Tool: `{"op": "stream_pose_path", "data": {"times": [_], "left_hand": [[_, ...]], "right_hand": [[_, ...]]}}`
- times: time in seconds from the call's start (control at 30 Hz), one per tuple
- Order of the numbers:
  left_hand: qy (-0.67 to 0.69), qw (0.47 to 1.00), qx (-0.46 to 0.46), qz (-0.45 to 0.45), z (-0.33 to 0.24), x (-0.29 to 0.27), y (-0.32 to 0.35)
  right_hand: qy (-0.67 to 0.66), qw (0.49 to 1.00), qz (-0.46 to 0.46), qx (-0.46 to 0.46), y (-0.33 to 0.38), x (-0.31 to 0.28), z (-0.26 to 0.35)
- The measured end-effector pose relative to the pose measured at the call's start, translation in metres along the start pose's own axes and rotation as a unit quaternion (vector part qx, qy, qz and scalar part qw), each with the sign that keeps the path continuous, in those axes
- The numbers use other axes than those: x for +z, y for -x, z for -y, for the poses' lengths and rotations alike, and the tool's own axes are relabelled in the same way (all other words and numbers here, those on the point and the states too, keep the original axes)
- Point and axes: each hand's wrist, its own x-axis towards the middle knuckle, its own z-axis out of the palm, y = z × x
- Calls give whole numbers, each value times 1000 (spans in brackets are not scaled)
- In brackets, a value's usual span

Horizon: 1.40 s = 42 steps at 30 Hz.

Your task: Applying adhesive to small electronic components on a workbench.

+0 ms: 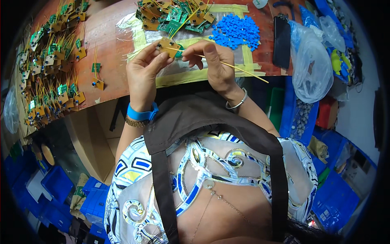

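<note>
My left hand [149, 65] pinches a small tan circuit board [169, 45] by its left edge, between thumb and fingers. On the board's face sit small dark parts. My right hand [215, 61] holds a long thin wooden stick [243, 72], whose far end runs across the board. A bit of green circuit board [179, 52] shows between the two hands, partly hidden by the fingers. Beyond my hands lies a heap of green and tan circuit boards [174, 16] with yellow wires. To its right is a pile of small blue plastic pieces [235, 31].
Many wired boards [53, 61] stand in rows on the left of the reddish table [109, 49]. One wired pair [97, 83] lies apart. Yellow tape [162, 82] frames the work area. At right are a black phone-like case [281, 42], a clear plastic bag [310, 69] and blue bins [298, 118].
</note>
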Motion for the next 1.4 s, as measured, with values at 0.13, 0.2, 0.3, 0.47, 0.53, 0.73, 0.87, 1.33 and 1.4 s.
{"op": "stream_pose_path", "data": {"times": [0.13,0.2,0.3,0.47,0.53,0.73,0.87,1.33,1.4], "left_hand": [[33,999,-28,-19,-3,2,2],[34,999,-34,-18,-2,2,2],[32,999,-32,-12,-4,4,4],[33,999,-21,-7,-5,8,4],[32,999,-22,-7,-6,10,5],[34,999,-10,-4,-4,9,3],[16,999,4,-29,-1,2,4],[48,999,-13,-11,0,6,8],[47,999,-23,-8,-2,8,8]], "right_hand": [[-3,1000,-16,19,0,2,-4],[-2,1000,-21,23,0,2,-5],[0,999,-26,39,0,3,-7],[59,998,-5,8,-1,0,-8],[88,996,0,-19,-2,-3,-7],[192,972,22,-131,-3,-9,2],[109,987,-100,-62,3,-30,-3],[502,851,-94,-119,-17,-47,-37],[432,889,-98,-121,-18,-39,-27]]}}
